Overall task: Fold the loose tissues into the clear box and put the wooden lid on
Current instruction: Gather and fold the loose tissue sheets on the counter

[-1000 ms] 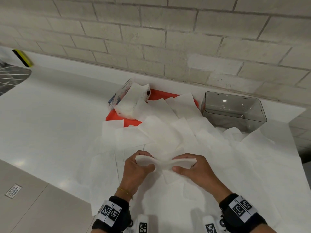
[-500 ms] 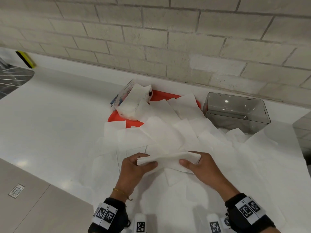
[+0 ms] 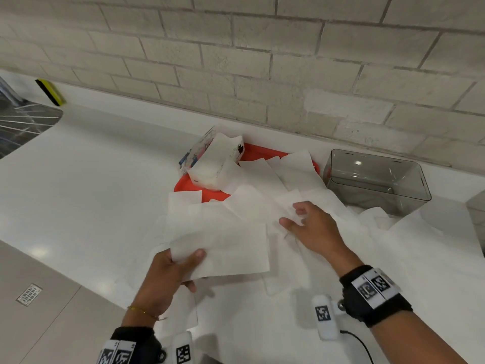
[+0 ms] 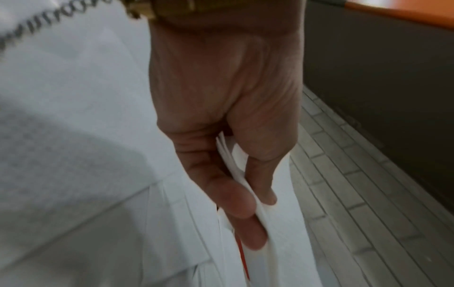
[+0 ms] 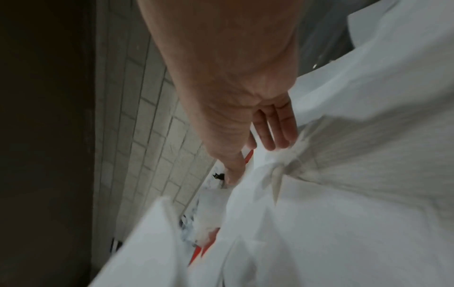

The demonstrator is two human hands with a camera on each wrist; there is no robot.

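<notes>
Two hands: left grip (image 3: 168,274) pinching folded tissue (image 3: 225,253), right grip (image 3: 312,227) released on loose tissues (image 3: 265,206).

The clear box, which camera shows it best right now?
The head view: the clear box shows whole, empty, by the wall right of the orange tray. The right wrist view catches only a blurred grey sliver at the top; the left wrist view shows none of it.

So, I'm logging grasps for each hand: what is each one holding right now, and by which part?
The left hand pinches a folded tissue at its left end, thumb on top. The right hand holds nothing, fingers spread over the loose tissues.
</notes>
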